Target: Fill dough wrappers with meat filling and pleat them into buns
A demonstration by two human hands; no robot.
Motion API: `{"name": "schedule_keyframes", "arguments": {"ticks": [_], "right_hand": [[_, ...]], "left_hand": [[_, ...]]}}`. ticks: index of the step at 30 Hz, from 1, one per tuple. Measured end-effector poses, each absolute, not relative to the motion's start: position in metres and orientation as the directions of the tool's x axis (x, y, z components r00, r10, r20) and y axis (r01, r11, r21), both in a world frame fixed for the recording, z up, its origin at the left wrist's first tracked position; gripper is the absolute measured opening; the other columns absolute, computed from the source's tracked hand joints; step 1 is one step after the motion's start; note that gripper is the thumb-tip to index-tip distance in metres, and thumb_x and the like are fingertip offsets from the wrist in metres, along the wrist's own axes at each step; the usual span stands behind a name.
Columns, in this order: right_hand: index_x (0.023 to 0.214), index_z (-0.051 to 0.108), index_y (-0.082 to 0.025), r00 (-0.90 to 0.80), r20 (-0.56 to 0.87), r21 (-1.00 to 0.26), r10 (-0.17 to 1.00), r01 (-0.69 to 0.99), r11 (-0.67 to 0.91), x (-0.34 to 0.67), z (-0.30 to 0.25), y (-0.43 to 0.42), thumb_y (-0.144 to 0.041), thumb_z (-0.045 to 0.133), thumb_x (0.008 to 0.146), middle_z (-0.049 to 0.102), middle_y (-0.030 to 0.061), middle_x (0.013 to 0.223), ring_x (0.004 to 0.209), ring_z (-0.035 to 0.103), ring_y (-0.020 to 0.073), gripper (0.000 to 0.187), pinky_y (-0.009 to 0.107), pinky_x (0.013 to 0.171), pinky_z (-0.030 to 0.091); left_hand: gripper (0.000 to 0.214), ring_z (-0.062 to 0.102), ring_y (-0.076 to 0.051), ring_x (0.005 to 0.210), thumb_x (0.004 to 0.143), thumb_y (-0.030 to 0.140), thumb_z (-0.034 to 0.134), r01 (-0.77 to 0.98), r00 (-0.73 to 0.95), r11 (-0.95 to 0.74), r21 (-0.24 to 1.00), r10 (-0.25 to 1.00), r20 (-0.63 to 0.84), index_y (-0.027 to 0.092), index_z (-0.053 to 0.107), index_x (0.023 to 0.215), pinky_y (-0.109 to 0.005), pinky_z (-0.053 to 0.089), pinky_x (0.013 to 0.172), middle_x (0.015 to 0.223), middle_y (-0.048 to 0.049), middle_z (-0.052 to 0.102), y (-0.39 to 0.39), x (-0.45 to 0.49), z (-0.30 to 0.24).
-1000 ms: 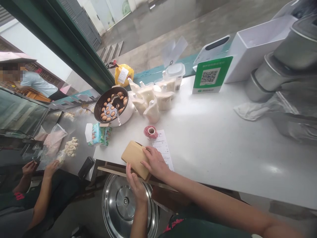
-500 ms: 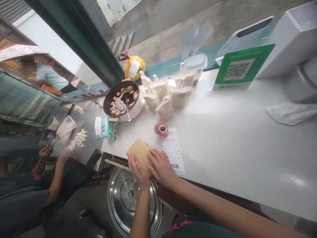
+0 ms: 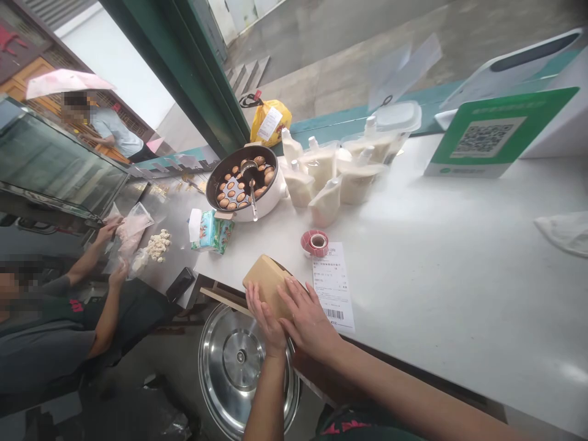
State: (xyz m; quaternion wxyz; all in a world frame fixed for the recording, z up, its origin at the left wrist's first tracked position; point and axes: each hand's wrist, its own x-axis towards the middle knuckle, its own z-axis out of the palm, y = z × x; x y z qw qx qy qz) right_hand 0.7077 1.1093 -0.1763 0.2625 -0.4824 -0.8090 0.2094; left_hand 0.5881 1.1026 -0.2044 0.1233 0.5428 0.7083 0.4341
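Note:
A flat brown paper bag [image 3: 267, 280] lies at the near edge of the white counter [image 3: 436, 257]. My left hand [image 3: 265, 318] rests on its near side with the fingers stretched flat. My right hand [image 3: 307, 316] lies beside it, palm down and fingers spread, pressing on the bag's right part. A printed receipt [image 3: 334, 286] lies just right of my right hand, and a red tape roll [image 3: 315, 242] sits behind it.
A pot of brown eggs with a ladle [image 3: 243, 182] and several pouches of white liquid [image 3: 328, 177] stand behind. A tissue pack [image 3: 212, 230] and a green QR sign [image 3: 491, 138] are on the counter. A steel lid [image 3: 239, 361] sits below. At left a person [image 3: 68, 318] handles plastic bags.
The view has shifted left and closer. My left hand has moved up from the counter edge onto the bag, next to my right hand. The person at left has raised a hand to the plastic bags.

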Motion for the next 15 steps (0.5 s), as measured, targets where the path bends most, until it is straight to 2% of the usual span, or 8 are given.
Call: {"name": "schedule_keyframes", "arguments": {"ticks": [6,11,15], "right_hand": [[0.126,0.04,-0.012,-0.399,0.217,-0.586,0.891,0.677,0.445,0.708,-0.178,1.112,-0.028,0.047,0.078,0.031,0.0172,0.135,0.126,0.022,0.0285,0.052,0.049,0.102,0.016],[0.124,0.042,-0.012,-0.381,0.214,-0.569,0.899,0.699,0.432,0.709,-0.183,1.116,-0.032,0.044,0.08,0.034,0.0165,0.133,0.122,0.027,0.0283,0.048,0.049,0.101,0.019],[0.122,0.041,-0.01,-0.343,0.251,-0.608,0.905,0.672,0.423,0.712,-0.185,1.126,-0.028,0.042,0.082,0.043,0.0163,0.124,0.115,0.036,0.0265,0.044,0.045,0.097,0.028]], "left_hand": [[0.044,0.015,-0.019,0.129,0.09,0.03,0.017,0.672,-0.386,0.03,0.74,0.867,0.315,0.012,0.04,0.123,-0.043,0.014,0.107,0.136,-0.0098,0.033,1.102,0.588,-0.208],[0.043,0.017,-0.019,0.128,0.09,0.029,0.017,0.728,-0.357,0.014,0.685,0.861,0.362,0.011,0.043,0.12,-0.045,0.016,0.106,0.133,-0.0112,0.037,1.104,0.588,-0.213],[0.043,0.014,-0.022,0.129,0.09,0.029,0.019,0.781,-0.288,-0.014,0.624,0.879,0.379,0.013,0.044,0.12,-0.048,0.015,0.105,0.131,-0.0114,0.04,1.108,0.59,-0.208]]}}
